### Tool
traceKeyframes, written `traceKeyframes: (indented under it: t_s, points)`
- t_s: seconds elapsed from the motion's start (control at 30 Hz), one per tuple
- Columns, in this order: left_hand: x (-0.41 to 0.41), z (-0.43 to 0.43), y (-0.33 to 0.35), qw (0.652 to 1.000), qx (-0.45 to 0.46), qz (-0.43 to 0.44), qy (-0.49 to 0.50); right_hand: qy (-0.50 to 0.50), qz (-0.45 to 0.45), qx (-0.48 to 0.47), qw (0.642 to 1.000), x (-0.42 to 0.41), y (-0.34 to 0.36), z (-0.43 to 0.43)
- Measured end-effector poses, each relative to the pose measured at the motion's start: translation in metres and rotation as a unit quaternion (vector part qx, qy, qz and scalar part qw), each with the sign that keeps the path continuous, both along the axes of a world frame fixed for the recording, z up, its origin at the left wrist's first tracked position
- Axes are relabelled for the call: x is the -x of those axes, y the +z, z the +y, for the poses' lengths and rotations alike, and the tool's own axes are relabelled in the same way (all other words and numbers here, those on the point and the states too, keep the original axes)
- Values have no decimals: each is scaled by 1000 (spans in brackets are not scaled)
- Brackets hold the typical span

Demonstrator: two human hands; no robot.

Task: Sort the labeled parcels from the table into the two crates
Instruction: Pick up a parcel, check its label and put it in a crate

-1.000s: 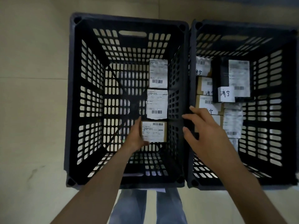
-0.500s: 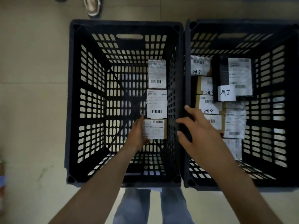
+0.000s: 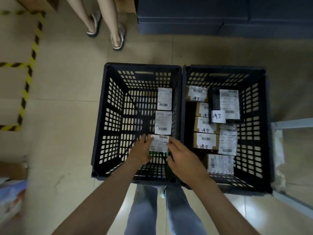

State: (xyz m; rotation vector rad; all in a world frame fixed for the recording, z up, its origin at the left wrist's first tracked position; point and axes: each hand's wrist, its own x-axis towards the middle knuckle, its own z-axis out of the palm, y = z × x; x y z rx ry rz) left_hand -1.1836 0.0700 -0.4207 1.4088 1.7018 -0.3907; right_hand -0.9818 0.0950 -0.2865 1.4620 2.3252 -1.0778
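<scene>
Two black slatted crates stand side by side on the floor. In the left crate point(image 3: 144, 65) three white-labelled parcels lie in a column along its right wall: a far one point(image 3: 164, 99), a middle one point(image 3: 163, 122) and the nearest parcel point(image 3: 159, 144). My left hand point(image 3: 140, 150) grips the nearest parcel by its left side. My right hand point(image 3: 183, 156) reaches over the crates' shared wall, its fingers touching that parcel's right edge. The right crate point(image 3: 223, 68) holds several parcels with handwritten labels, among them a black one point(image 3: 216, 102).
Another person's legs in sandals point(image 3: 116, 39) stand beyond the crates. Yellow-black floor tape point(image 3: 27, 82) runs at the left. Dark boxes point(image 3: 220, 16) sit at the top right. A pale metal frame point(image 3: 291, 123) stands right of the crates. My own legs point(image 3: 145, 211) are below.
My right hand has moved left from the right crate's near wall to the nearest parcel in the left crate. The view has pulled back, and my left hand still holds that parcel.
</scene>
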Motion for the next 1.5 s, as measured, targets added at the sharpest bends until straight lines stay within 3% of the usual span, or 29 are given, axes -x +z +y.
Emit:
traceKeyframes:
  t_s: [0.17, 0.37, 0.63, 0.8, 1.03, 1.2, 1.37, 1.5]
  points:
    - [1, -2, -39, 998, 59, 3, -25, -10, -19, 141, 990, 59, -71, 7]
    - [5, -10, -75, 993, 108, -8, -48, -71, -136, 287, 946, 90, -164, 5]
    - [14, -22, -91, 993, 94, -23, -63, -159, -180, 298, 924, 95, -217, -9]
    - [10, -10, -90, 989, 132, 0, -67, -136, -148, 274, 941, 79, -214, -15]
    - [17, 3, 14, 998, -54, 0, -44, -115, -26, 182, 976, 60, -107, -5]
    - [33, -13, 125, 995, -87, 10, -44, -109, -14, 49, 993, 37, 9, -18]
    - [42, -41, 198, 980, -188, 20, -57, -138, -56, -52, 987, 2, 104, -42]
    - [24, -62, 253, 959, -262, 31, -108, -186, -15, -147, 971, -32, 161, -74]
